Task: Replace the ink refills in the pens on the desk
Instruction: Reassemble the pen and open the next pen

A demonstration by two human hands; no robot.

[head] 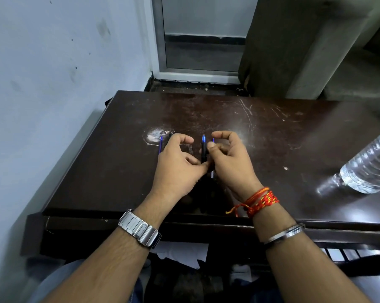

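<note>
Both hands over the middle of a dark, scratched desk (261,132), close together, thumbs nearly meeting. Left hand (178,162) loosely curled, thumb tip against the lower end of a black pen (204,150); whether it truly grips cannot be told. Right hand (230,158) curled too, thumb pressed on the pen's side, fingers arched above without closing. Pen upright between the two hands, blue tip pointing away toward the far edge. Just right of it, a thin refill (213,141) with a blue end, mostly hidden behind the right thumb. Another blue refill (160,145) flat on the desk just left of the left hand, beside a pale worn patch (153,135). Metal watch (140,229) on the left wrist; red threads (259,201) and a steel bangle (285,234) on the right. Clear water bottle (368,165) lying tilted at the right edge, well apart.
</note>
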